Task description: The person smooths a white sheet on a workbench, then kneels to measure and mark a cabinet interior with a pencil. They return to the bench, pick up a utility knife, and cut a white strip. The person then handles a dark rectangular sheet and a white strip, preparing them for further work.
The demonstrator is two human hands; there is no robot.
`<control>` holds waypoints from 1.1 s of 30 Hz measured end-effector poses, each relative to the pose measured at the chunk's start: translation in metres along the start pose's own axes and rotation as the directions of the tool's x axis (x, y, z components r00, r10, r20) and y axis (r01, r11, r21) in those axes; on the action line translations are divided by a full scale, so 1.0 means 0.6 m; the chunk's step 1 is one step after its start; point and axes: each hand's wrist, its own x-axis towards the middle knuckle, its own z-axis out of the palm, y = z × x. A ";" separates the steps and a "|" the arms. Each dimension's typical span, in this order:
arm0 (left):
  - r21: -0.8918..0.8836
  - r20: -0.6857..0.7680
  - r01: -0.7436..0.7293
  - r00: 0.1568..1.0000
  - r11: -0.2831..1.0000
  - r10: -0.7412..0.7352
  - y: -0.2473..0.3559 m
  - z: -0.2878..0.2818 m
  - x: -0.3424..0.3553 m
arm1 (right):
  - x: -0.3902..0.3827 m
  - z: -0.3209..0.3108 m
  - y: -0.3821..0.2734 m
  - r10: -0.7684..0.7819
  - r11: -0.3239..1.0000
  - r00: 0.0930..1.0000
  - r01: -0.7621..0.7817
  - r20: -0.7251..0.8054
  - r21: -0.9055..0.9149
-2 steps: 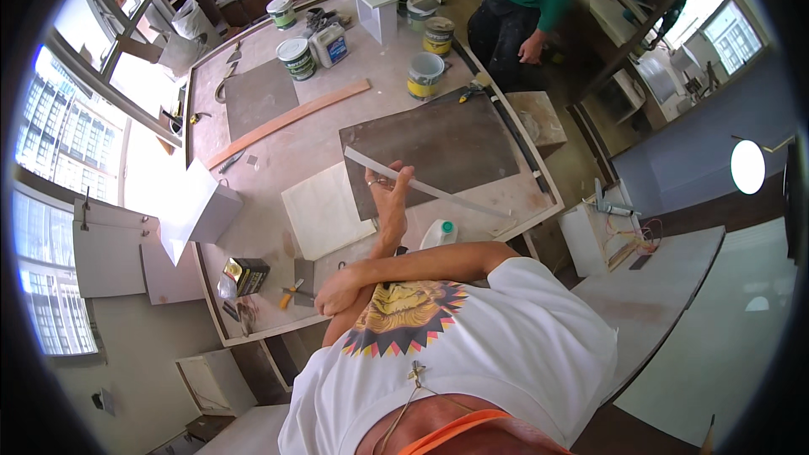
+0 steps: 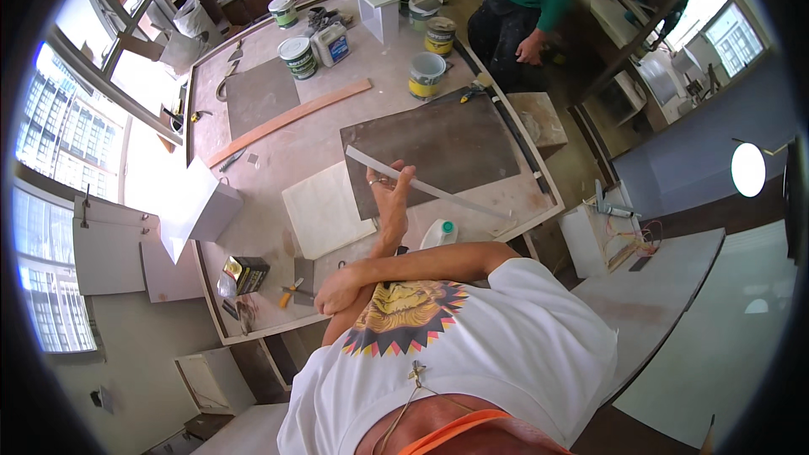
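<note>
My left hand (image 2: pixel 390 194) is raised over the dark sheet (image 2: pixel 447 143) on the worktable, fingers bent around a long, thin white strip (image 2: pixel 442 194). The strip slants down to the right from its upper left end. My right forearm crosses in front of my left arm. My right hand (image 2: pixel 337 288) is closed beside my left forearm; what its fingers hold, if anything, is hidden. A slim dark piece shows by its knuckles, next to an orange-handled tool (image 2: pixel 290 293) on the table. A pale square panel (image 2: pixel 327 211) lies left of my left hand.
Around the table (image 2: pixel 270 147) stand an open bucket (image 2: pixel 426 76), paint cans (image 2: pixel 297 57), a plastic jug (image 2: pixel 330 44) and a black tin (image 2: pixel 246 275). A long wooden strip (image 2: pixel 291 120) lies across it. A person in green (image 2: pixel 531 0) stands at the far right.
</note>
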 end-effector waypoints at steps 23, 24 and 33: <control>0.002 0.077 0.023 0.997 1.000 -0.023 -0.002 0.002 0.020 | 0.002 -0.020 0.019 0.067 0.997 0.998 -0.067 0.000 -0.039; -0.002 0.063 0.025 0.998 1.000 -0.025 -0.002 -0.003 0.014 | 0.006 -0.014 0.018 0.060 0.998 0.998 -0.061 -0.013 -0.021; 0.014 0.078 0.026 0.997 1.000 -0.027 -0.032 -0.029 0.032 | -0.007 0.016 0.033 -0.095 0.995 0.916 0.099 -0.390 -0.012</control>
